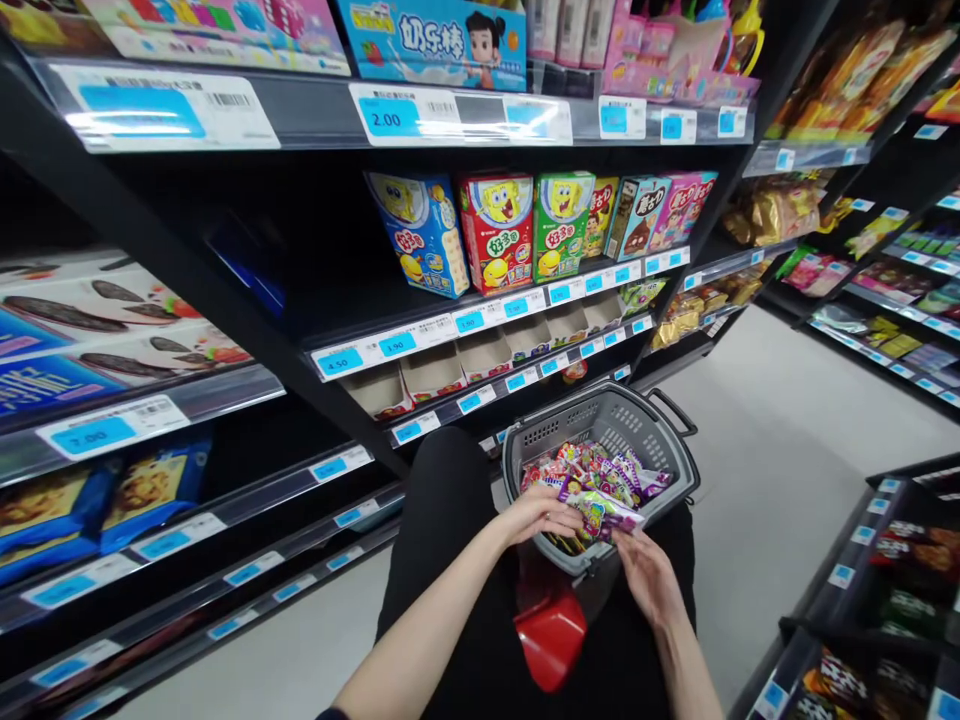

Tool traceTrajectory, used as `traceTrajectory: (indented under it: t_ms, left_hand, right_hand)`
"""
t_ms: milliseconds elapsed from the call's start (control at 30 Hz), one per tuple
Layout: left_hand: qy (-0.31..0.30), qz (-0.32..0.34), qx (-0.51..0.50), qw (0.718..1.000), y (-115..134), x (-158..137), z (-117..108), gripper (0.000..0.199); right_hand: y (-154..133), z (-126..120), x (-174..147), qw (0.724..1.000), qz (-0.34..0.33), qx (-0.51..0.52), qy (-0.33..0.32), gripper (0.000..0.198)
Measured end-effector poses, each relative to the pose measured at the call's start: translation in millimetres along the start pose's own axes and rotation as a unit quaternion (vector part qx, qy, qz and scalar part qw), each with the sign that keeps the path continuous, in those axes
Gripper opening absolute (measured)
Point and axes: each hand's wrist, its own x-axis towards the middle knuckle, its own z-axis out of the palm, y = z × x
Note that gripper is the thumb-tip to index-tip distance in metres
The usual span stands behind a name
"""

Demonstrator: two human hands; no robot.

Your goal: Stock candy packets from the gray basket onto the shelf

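Note:
A small purple-and-green candy packet [600, 513] is held level over the near side of a grey plastic shopping basket [690, 440]. My left hand [538, 514] has its fingers closed at the packet's left end. At the other end, my right hand [646, 566] pinches the lower right corner. Inside the basket, below and beyond the packet, lies a heap of colourful wrapped candy [622, 470], mostly purple, red and white. The basket stands between my knees, with its handle on the far right side.
A red glossy object [552, 640] is low between my legs. To the left, dark shelves carry snack boxes [499, 230], open display cartons [487, 355] and blue cookie packs [154, 490]. More snack bags [911, 555] fill a rack at right, across the pale floor [795, 420].

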Motion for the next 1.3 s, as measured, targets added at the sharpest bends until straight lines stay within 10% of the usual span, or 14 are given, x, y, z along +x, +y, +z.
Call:
traceTrajectory:
  t_ms: [367, 733, 1033, 1300]
  left_hand:
    - [0.193, -0.049, 0.148, 0.969, -11, 14, 1, 0.03]
    - [0.13, 0.012, 0.017, 0.991, 1, 6, 0, 0.033]
    - [0.128, 0.112, 0.086, 0.982, -3, 12, -3, 0.052]
    - [0.007, 0.103, -0.13, 0.986, -11, 4, 22, 0.038]
  right_hand:
    - [14, 12, 7, 0.983, -0.032, -0.162, 0.074, 0.034]
    - [10, 8, 4, 0.998, -0.029, -0.052, 0.027, 0.029]
    - [15, 4, 8, 0.971, -0.135, -0.185, 0.072, 0.029]
    - [25, 34, -1, 0.964, -0.171, -0.142, 0.148, 0.032]
